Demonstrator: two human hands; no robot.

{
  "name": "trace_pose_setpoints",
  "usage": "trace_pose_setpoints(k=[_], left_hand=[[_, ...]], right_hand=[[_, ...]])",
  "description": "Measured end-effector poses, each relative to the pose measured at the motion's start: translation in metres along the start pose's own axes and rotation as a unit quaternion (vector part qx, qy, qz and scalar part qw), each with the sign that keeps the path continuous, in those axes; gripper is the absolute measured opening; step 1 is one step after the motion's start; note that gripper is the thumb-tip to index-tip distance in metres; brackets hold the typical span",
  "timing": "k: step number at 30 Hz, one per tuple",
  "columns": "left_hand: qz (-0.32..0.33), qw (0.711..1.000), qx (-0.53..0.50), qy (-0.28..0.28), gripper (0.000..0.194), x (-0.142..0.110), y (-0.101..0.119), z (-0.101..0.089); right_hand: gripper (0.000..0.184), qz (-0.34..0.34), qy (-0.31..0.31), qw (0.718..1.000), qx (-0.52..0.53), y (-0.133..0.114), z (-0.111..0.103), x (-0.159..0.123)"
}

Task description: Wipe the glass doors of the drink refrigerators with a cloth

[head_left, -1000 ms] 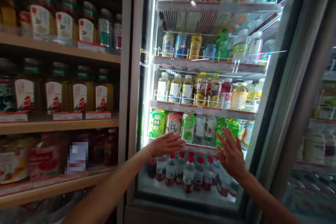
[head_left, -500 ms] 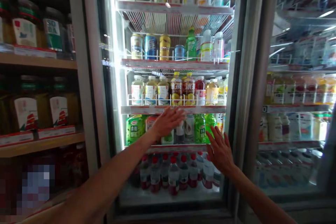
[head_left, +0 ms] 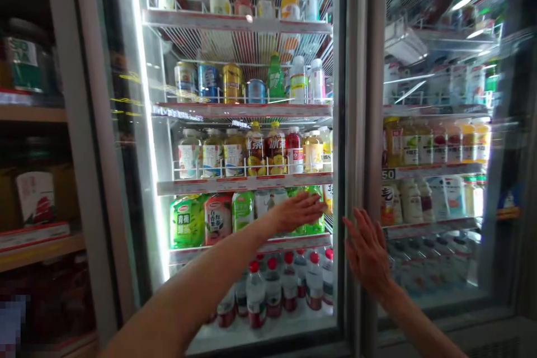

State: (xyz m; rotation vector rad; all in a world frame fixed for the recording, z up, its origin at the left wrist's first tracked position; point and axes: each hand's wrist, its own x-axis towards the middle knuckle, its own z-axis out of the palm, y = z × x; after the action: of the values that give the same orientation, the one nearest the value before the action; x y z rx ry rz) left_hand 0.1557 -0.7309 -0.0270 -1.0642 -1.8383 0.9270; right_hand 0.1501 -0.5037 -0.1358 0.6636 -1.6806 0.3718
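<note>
Head view, one entry: a tall glass-fronted cooler with drinks on its shelves (head_left: 247,342), lit along its left side by a vertical white light strip (head_left: 145,84).

Left hand (head_left: 298,213): bare, arm stretched across from lower left, palm turned down; fingers extended and lying close together, holding nothing. It is in front of the green plastic bottles (head_left: 315,227) on the fourth shelf down, partly covering them; whether it meets the glass is hard to judge from this angle.

Right hand (head_left: 368,250): bare, raised, fingers pointing up and moderately spread, holding nothing. It is before the upright grey metal door frame (head_left: 370,123) at the cooler's right edge; contact cannot be told.

Same shelf, left to right: a large green container with a dark-lettered label (head_left: 187,224), a pinkish-red container (head_left: 218,221), a green-and-white bottle (head_left: 243,208), then the green plastic bottles.

Shelf above: brown bottles with yellow caps (head_left: 276,148), near the middle. Higher again: a blue can (head_left: 207,83) beside a gold can (head_left: 232,83).

Cooler floor: clear bottles with red caps (head_left: 255,291), grouped.

Far left: brown wooden shelving (head_left: 33,114). Right: a second glass-fronted cooler (head_left: 436,172), also stocked.
</note>
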Motion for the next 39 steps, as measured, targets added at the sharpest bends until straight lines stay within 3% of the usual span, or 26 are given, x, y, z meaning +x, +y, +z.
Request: trace_pose_setpoints(k=[3,4,9,13,16,19,22,24,26,28,30,32,34,35,36,39], left_hand=[[-0.174,0.983,0.027,0.050,0.046,0.033,-0.029,-0.008],[-0.201,0.977,0.030,0.064,0.046,0.041,-0.033,-0.009],[-0.168,0.983,0.017,0.078,0.048,0.050,-0.016,0.001],[-0.247,0.967,0.026,0.061,0.056,0.033,-0.006,0.001],[-0.245,0.969,0.016,0.038,0.068,-0.005,-0.011,-0.015],[-0.262,0.963,0.034,0.047,0.067,-0.074,-0.029,-0.040],[-0.372,0.919,0.104,0.073,0.062,-0.155,-0.053,-0.064],[-0.438,0.884,0.143,0.074,0.063,-0.202,-0.064,-0.074],[-0.470,0.866,0.159,0.065,0.063,-0.232,-0.069,-0.076],[-0.477,0.861,0.161,0.072,0.062,-0.245,-0.068,-0.073],[-0.481,0.857,0.160,0.091,0.062,-0.249,-0.065,-0.069],[-0.477,0.859,0.154,0.102,0.063,-0.250,-0.061,-0.066],[-0.464,0.869,0.146,0.096,0.064,-0.255,-0.056,-0.066],[-0.456,0.873,0.143,0.093,0.064,-0.259,-0.054,-0.066],[-0.450,0.877,0.141,0.091,0.064,-0.263,-0.052,-0.066],[-0.450,0.878,0.134,0.095,0.066,-0.272,-0.048,-0.065]], right_hand=[[0.057,0.010,0.017,1.000,0.011,0.011,-0.008,-0.001],[0.058,0.012,0.028,0.999,0.021,0.012,-0.009,0.000],[0.058,-0.020,0.087,0.983,0.157,-0.010,0.002,0.032],[0.055,0.049,0.099,0.972,0.208,-0.049,0.043,0.080],[0.054,0.101,0.126,0.972,0.171,-0.069,0.070,0.106],[0.051,0.133,0.135,0.977,0.097,-0.063,0.079,0.116],[0.046,0.127,0.132,0.982,0.045,-0.045,0.084,0.123],[0.045,0.145,0.163,0.975,0.035,-0.049,0.089,0.132],[0.048,0.177,0.208,0.961,0.038,-0.079,0.096,0.142],[0.052,0.134,0.211,0.967,0.056,-0.131,0.102,0.148],[0.052,0.001,0.155,0.984,0.084,-0.187,0.108,0.147],[0.049,-0.125,0.108,0.981,0.099,-0.219,0.111,0.140],[0.046,-0.181,0.092,0.975,0.089,-0.212,0.111,0.132],[0.046,-0.169,0.098,0.978,0.075,-0.195,0.109,0.130],[0.046,-0.129,0.108,0.984,0.056,-0.171,0.108,0.129],[0.047,0.120,0.179,0.977,0.006,-0.105,0.103,0.137]])
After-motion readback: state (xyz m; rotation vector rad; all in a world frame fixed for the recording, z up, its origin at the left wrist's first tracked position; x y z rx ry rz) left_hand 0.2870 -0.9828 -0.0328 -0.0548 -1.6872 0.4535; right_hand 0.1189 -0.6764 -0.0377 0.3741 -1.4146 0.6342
